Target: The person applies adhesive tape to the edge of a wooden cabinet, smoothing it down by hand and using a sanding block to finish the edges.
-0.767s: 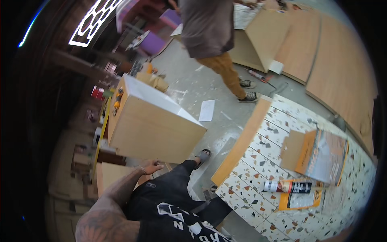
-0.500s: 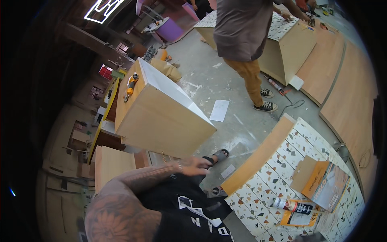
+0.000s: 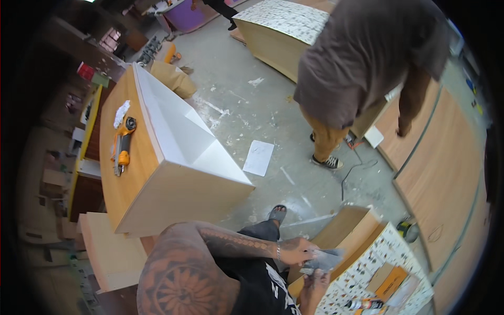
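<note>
In front of my body I hold a small grey folded sheet; its exact kind is not plain. My left hand, reaching in with a bracelet at the wrist, grips its near left edge. From below, my right hand pinches the lower edge. Just right of both hands stands a curved counter piece with a wooden edge and a white speckled top. On that top lie an orange and brown cardboard box and a sealant tube.
A wooden cabinet with white inner shelves stands left, an orange-black power tool on it. Ahead, a person in a grey shirt stands by another speckled counter. A white sheet and a cable lie on the floor.
My left hand, earlier loose over my lap, now grips the grey sheet together with my right hand. The view has shifted, and the person ahead has turned and lowered an arm.
</note>
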`<state>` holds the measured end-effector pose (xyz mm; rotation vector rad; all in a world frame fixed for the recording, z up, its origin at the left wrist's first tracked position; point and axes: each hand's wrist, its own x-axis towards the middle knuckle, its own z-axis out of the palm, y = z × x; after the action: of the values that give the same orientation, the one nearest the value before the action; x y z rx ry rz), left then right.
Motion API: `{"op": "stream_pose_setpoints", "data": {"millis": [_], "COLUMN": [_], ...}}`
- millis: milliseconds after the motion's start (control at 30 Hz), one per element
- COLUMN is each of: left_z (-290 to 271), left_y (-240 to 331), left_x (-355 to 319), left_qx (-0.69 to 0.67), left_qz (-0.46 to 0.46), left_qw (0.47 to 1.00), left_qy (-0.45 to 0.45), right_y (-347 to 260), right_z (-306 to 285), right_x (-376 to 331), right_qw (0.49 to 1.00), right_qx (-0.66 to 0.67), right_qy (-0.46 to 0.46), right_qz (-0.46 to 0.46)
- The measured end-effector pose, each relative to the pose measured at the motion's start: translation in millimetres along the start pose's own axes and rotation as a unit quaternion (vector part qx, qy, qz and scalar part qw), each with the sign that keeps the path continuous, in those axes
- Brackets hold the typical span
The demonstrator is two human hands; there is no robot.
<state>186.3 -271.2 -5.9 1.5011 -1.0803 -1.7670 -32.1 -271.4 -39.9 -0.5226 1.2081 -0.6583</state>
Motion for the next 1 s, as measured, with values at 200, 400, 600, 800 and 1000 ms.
{"op": "stream_pose_setpoints", "data": {"millis": [200, 400, 600, 800, 1000], "left_z": [-148.0, -229.0, -273.7, -283.3, -336.2], "left_y": [1.4, 4.4, 22.8, 27.8, 16.8], "left_x": [-64.9, -159.1, -234.5, -263.9, -266.4], "left_qx": [-0.074, -0.124, -0.132, -0.233, -0.413], "left_qz": [0.020, 0.097, 0.051, 0.154, 0.170], "left_qw": [0.983, 0.886, 0.800, 0.677, 0.511], "left_qy": [0.168, 0.436, 0.583, 0.681, 0.734], "right_y": [-24.9, -87.6, -119.9, -85.7, -63.4], "right_z": [162.8, 322.5, 427.2, 489.7, 587.1], "right_x": [75.1, 127.1, 105.9, 112.5, 180.6], "right_qw": [0.987, 0.920, 0.889, 0.895, 0.898], "right_qx": [0.020, -0.149, -0.142, -0.062, -0.194], "right_qy": [-0.155, -0.352, -0.434, -0.437, -0.368], "right_qz": [0.045, 0.091, 0.021, 0.063, 0.141]}}
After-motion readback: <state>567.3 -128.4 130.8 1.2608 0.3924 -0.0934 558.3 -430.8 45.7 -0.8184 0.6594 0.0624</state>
